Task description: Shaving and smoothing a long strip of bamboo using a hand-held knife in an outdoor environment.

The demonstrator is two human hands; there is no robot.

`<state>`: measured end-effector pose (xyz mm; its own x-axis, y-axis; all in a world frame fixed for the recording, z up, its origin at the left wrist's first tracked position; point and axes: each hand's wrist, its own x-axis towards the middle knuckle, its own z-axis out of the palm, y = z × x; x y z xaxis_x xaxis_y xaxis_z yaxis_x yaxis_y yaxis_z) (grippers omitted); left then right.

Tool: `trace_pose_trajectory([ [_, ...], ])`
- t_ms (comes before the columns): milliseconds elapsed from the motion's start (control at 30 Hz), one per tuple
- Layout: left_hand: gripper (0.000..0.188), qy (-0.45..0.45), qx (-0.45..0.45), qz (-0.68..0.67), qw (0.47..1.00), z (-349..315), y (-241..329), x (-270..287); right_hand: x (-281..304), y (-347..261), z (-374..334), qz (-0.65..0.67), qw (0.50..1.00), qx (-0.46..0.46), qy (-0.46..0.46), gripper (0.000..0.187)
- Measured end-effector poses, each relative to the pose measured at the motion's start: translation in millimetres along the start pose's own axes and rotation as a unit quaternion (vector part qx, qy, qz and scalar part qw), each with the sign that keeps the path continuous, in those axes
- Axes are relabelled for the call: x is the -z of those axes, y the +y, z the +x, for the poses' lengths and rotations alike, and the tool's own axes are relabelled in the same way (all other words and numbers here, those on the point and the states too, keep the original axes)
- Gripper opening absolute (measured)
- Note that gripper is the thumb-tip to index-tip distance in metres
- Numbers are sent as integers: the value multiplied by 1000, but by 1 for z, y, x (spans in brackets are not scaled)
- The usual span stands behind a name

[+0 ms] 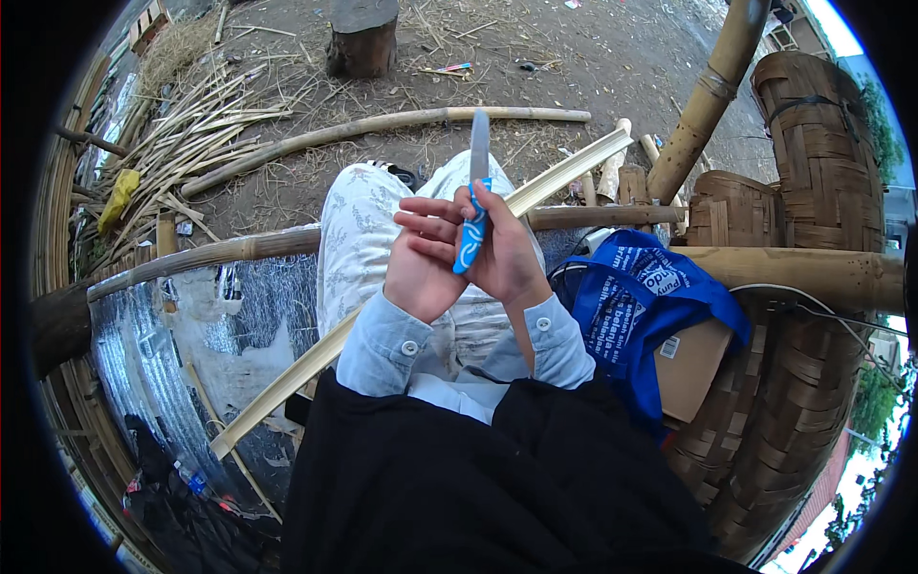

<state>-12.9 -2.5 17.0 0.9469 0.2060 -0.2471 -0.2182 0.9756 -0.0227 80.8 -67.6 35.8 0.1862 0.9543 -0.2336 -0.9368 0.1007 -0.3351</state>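
My right hand (509, 256) is closed on a knife (469, 244) with a blue, white-patterned handle. Its grey blade points up and away from me. Palm up, my left hand (423, 273) lies close beside it, fingers stretched out with their tips near the handle; whether they touch it I cannot tell. Beneath both hands a long split length of pale bamboo (287, 390) runs diagonally across my lap, from the lower left to the upper right. My hands and lap hide its middle.
A blue shopping bag (617, 311) holding brown cardboard (690, 368) sits at my right. Woven bamboo baskets (813, 143) stand beyond it. A bamboo pole (206, 256) crosses at my knees. Ahead are a curved pole (382, 124), a wood stump (362, 43) and scattered bamboo strips (206, 124).
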Motion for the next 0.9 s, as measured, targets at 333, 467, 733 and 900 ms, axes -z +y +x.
trace_pose_trajectory([
  [333,51,25,-105,65,992,-1,19,1,1,-11,-10,66,995,-8,-81,38],
  [467,53,19,-10,-37,999,-6,6,-7,21,-8,5,5,999,44,26,37],
  [733,51,-162,10,-114,980,9,13,32,-9,-3,-19,64,993,-31,-89,38],
  [900,43,114,97,-75,986,-12,5,-6,25,-10,-8,-71,988,119,63,33],
])
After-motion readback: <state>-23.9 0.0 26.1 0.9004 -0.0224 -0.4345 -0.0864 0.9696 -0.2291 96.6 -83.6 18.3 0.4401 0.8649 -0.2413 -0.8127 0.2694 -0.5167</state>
